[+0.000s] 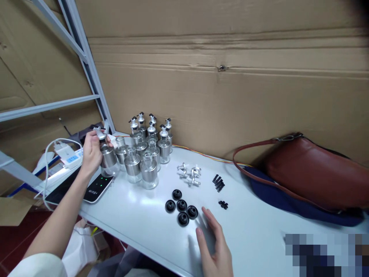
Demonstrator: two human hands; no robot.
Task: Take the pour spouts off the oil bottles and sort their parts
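My left hand [92, 152] is wrapped round the neck of a glass bottle [109, 158] with a metal band and a silver pour-spout top, at the table's left side. Beside it stand several similar glass bottles without tops [149, 171]. Behind those are several bottles fitted with silver tops and black levers [163, 144]. My right hand [215, 246] hovers near the front edge, fingers apart, holding nothing. Closest to it lie several round black stoppers [183, 219]. Beyond them are silver spout pieces [190, 175], black levers [218, 183] and small black pieces [223, 204].
A brown leather bag [314, 173] rests on dark blue cloth at the right. At the left are a black-and-white Wi-Fi device [98, 187], a white power strip [70, 157] with cables, and a grey metal rack [83, 57]. Cardboard [178, 88] lines the back.
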